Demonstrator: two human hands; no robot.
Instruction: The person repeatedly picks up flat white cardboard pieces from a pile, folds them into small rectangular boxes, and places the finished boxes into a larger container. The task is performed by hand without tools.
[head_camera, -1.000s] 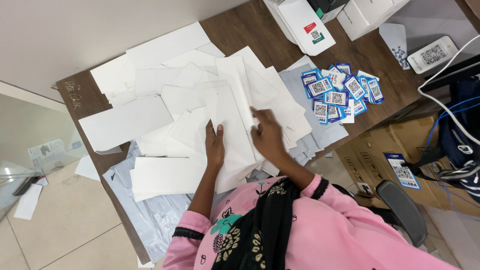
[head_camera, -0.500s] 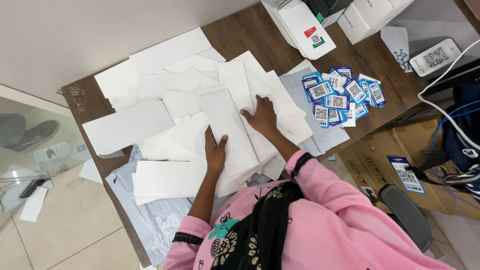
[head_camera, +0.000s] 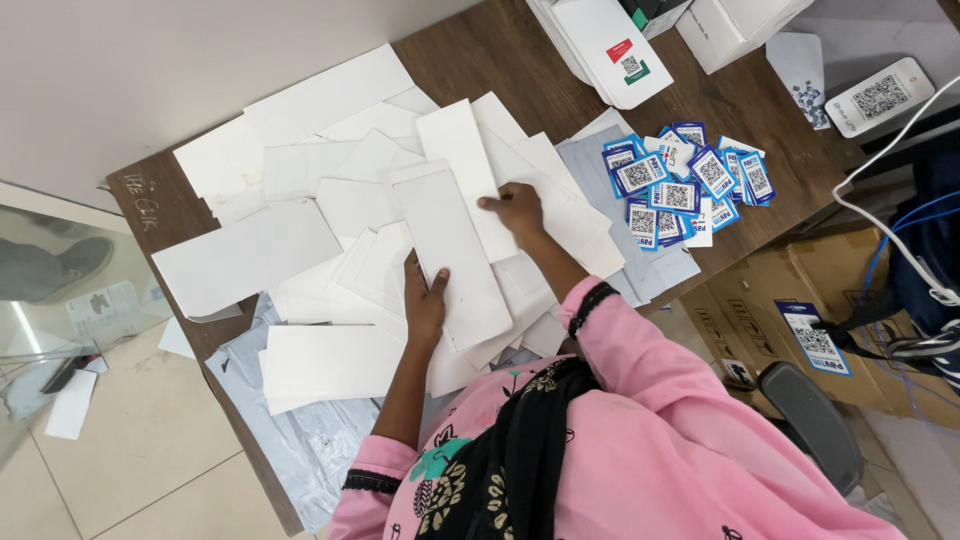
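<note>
Many flat white cards (head_camera: 300, 180) lie in an overlapping heap on the brown wooden table (head_camera: 500, 60). One long white card (head_camera: 450, 250) lies on top in the middle. My left hand (head_camera: 425, 298) grips its near left edge, thumb on top. My right hand (head_camera: 515, 212) is at its far right edge, fingertips curled onto it, with the palm over the cards beside it. Both pink sleeves reach in from the bottom.
Several blue-and-white code stickers (head_camera: 680, 180) are spread on the right. A stack of white folded boxes (head_camera: 610, 40) sits at the far edge, a white code stand (head_camera: 880, 95) at far right. Grey plastic mailers (head_camera: 300, 440) hang off the near left. Cardboard box (head_camera: 800, 330) below on the right.
My right hand has moved away from me across the cards, from beside the left hand to the long card's far edge. The left hand has shifted slightly towards me along that card.
</note>
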